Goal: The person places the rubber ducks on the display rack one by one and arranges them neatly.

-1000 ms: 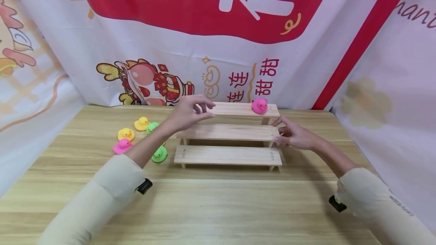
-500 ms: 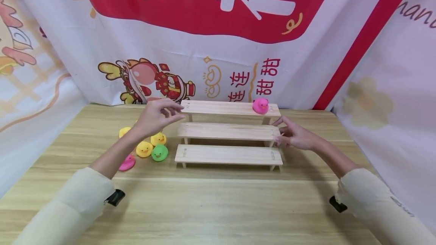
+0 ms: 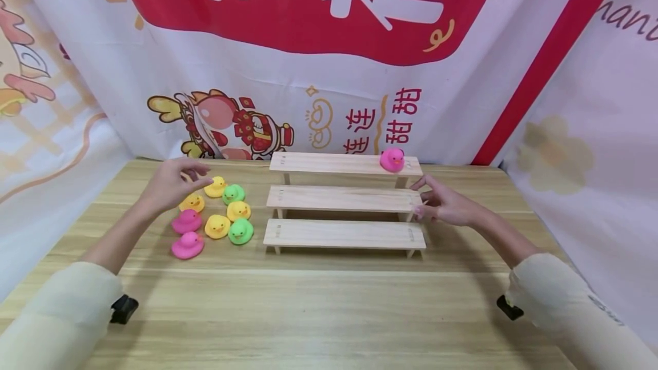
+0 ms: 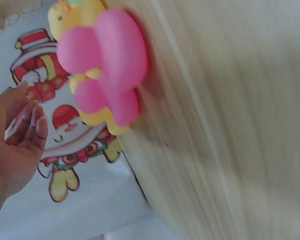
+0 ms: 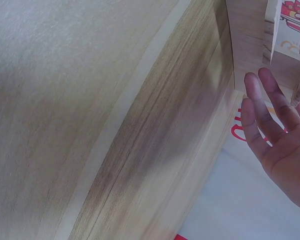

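Note:
My left hand (image 3: pixel 172 184) hovers over the far left side of a group of toy ducks, its fingers loosely bent and holding nothing. Near its fingertips are a yellow duck (image 3: pixel 216 187) and another yellow duck (image 3: pixel 192 203). Two pink ducks (image 3: pixel 187 245) sit closer to me; pink ducks (image 4: pixel 122 50) also show large in the left wrist view. At the right end of a three-step wooden stand (image 3: pixel 339 198), my right hand (image 3: pixel 447 204) grips the middle step between thumb and index finger. The other right fingers (image 5: pixel 262 115) extend beside the stand. One pink duck (image 3: pixel 392 160) sits on the top step's right end.
Green ducks (image 3: pixel 240 232) and more yellow ducks (image 3: pixel 217 226) lie between the left hand and the stand. A printed cloth (image 3: pixel 329 101) hangs behind the wooden table (image 3: pixel 329 313), with cloth walls on both sides.
My left hand has moved left from the top step, past the stand's left end, to the ducks, holding nothing throughout. My right hand has stayed at the stand; the pink duck on top has not moved.

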A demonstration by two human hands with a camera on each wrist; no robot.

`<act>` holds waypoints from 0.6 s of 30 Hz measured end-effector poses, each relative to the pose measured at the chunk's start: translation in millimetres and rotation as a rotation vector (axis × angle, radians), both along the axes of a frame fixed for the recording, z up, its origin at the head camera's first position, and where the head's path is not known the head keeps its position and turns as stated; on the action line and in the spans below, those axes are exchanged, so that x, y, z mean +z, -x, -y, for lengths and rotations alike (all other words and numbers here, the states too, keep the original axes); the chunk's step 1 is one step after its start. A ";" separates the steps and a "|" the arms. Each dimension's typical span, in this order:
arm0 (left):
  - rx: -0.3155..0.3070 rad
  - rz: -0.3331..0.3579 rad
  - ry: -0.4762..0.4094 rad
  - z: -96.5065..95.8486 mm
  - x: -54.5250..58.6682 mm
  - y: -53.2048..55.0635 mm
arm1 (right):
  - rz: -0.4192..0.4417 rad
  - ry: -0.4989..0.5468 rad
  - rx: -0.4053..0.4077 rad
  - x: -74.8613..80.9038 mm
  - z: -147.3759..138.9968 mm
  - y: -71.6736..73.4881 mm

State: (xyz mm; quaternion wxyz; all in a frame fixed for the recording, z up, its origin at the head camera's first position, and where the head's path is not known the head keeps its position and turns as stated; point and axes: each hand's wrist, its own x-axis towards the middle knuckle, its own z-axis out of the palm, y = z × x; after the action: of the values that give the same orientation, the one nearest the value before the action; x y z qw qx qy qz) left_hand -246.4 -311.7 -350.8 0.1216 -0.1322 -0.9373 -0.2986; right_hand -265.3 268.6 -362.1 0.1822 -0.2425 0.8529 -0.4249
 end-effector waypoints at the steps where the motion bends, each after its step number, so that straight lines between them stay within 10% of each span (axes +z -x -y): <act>1: 0.010 0.018 0.010 5.1 -1.1 0.4 | 0.001 -0.003 -0.003 -0.1 0.0 -0.1; 18: 0.026 0.238 0.124 36.5 -15.6 7.0 | 0.003 0.008 -0.013 2.0 2.3 -2.7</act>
State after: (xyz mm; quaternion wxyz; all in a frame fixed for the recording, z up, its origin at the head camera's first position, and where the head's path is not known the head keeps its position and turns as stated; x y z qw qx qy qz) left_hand -253.4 -348.3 -366.4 0.0049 -0.0910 -0.9634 -0.2521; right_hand -262.6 266.4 -360.1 0.1798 -0.2369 0.8525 -0.4298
